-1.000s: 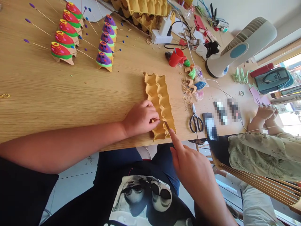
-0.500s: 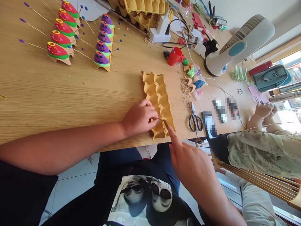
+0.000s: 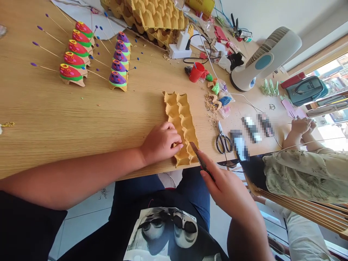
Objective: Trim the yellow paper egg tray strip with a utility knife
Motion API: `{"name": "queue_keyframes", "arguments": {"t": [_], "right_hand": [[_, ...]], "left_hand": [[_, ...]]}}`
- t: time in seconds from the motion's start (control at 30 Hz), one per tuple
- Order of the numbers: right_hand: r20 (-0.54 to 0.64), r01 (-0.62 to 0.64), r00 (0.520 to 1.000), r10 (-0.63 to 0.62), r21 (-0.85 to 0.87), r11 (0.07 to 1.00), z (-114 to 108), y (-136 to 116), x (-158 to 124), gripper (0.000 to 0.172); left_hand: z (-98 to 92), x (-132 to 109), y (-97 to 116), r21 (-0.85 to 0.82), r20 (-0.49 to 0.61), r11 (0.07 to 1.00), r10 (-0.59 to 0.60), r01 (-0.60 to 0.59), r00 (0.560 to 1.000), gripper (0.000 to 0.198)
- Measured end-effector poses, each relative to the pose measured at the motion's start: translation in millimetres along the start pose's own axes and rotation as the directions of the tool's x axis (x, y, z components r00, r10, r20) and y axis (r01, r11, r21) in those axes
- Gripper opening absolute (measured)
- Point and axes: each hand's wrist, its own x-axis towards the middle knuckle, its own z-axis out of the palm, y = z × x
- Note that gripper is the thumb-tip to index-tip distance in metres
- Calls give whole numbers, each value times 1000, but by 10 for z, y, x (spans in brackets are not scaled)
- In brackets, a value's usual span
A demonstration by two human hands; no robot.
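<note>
yellow egg tray (image 3: 179, 108) sits under the curled left hand (image 3: 160, 143); right hand (image 3: 228, 186) pinches a knife (image 3: 199, 157) at its corner.

"What is the person wearing?"
"A black T-shirt (image 3: 114, 232). Its short sleeve (image 3: 24, 224) stops high up on the left arm."
"Is there anything on the shirt?"
"Yes, a big picture (image 3: 168, 228) of a black-and-white panda with dark patches round its eyes."
"And on the legs?"
"Dark blue trousers (image 3: 194, 192). The left hand (image 3: 160, 143) and right hand (image 3: 228, 188) are bare."
</note>
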Motion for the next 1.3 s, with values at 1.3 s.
{"name": "queue_keyframes", "arguments": {"t": [1.3], "right_hand": [[-355, 323, 932, 68, 902, 289, 899, 763, 722, 41]], "left_hand": [[-86, -226, 792, 364, 93, 930, -91, 51, 992, 81]]}}
